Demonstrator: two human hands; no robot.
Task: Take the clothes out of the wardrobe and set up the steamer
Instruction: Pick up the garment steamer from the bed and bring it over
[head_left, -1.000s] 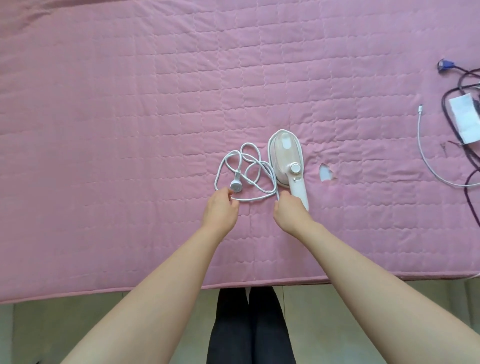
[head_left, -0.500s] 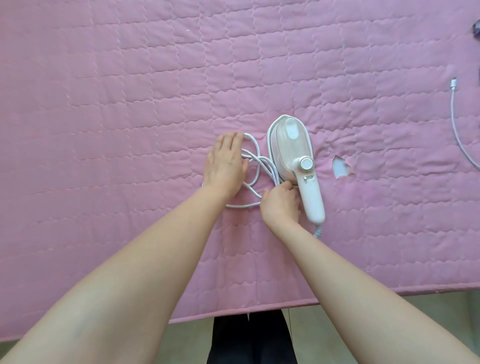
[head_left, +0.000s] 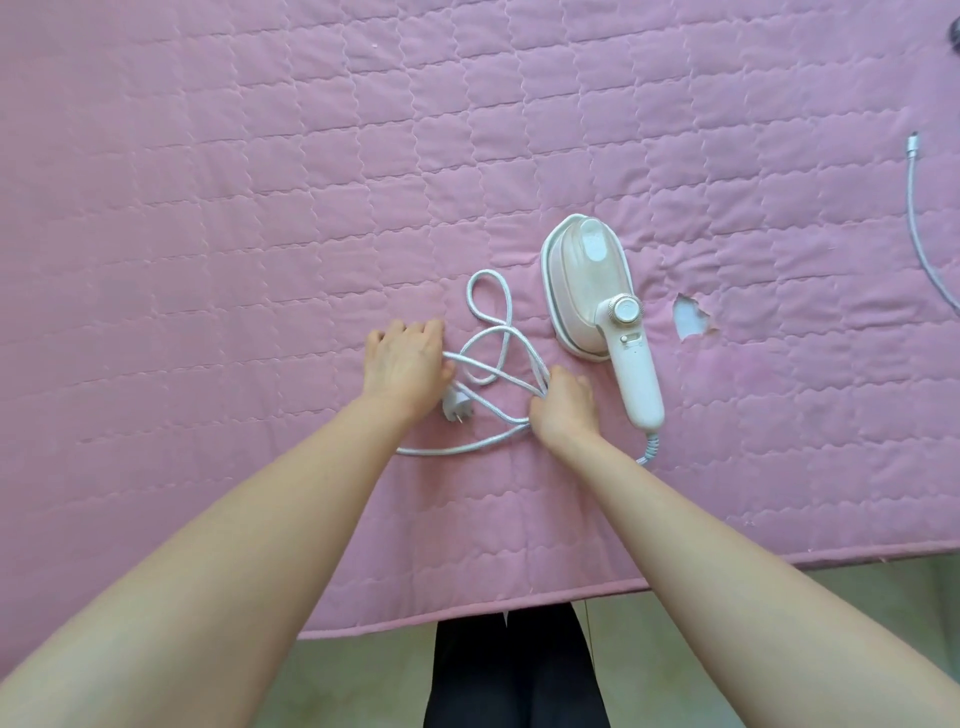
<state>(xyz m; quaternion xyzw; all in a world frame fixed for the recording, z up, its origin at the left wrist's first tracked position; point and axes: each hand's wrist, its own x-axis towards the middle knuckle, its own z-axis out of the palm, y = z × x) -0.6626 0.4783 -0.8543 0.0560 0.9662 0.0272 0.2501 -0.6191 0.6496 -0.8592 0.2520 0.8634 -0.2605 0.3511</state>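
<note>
Pink quilted bed cover (head_left: 260, 182) filled most of the head view. The steamer (head_left: 587, 280), white and pale pink, lay flat on it just right of centre, nose toward 12 o'clock and handle (head_left: 636, 384) toward 5 o'clock, with a round dial (head_left: 627, 310) where the handle met the body. Its cord (head_left: 488, 274) left the handle end and lay in loose loops on the cover at the steamer's 8 o'clock. The plug (head_left: 456, 410) lay on the cover, prongs toward 5 o'clock, just at the left wrist.

Left hand (head_left: 402, 364) was at 9 o'clock of the loops, back up, fingers curled under. Its grip was closed on a strand of cord that came out at the thumb side.

Right hand (head_left: 566, 408) was at 7 o'clock of the steamer, beside the handle but not touching it. Its grip was closed round several bunched strands of cord.

A tear (head_left: 690, 318) in the cover showed pale lining at 3 o'clock of the steamer. A white cable (head_left: 912, 150) lay near the right edge, well apart from it. Black-clad legs (head_left: 514, 670) and pale floor (head_left: 831, 597) showed at 6 o'clock, below the cover's edge.
</note>
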